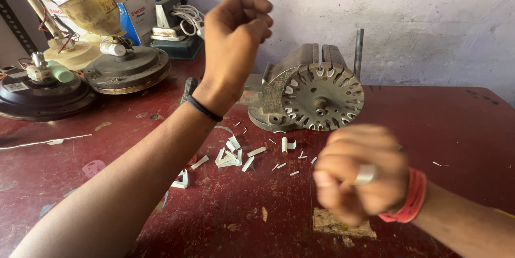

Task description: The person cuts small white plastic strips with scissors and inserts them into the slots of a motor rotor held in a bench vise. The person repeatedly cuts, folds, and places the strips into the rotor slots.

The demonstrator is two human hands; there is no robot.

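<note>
Holding a small white strip (366,174) between its curled fingers, the right hand (359,180) is near the camera and blurred, its grip closed on this piece. The left hand (235,38) is raised above the red surface (456,129), fingers curled in a loose fist; I cannot tell if it holds something. Far behind them stands a slotted metal stator core (322,97). White paper pieces (236,156) lie scattered just left of it.

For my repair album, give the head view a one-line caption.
Both hands, left and right, raised over a red table before a slotted metal core in a vise, white strips scattered below.
</note>
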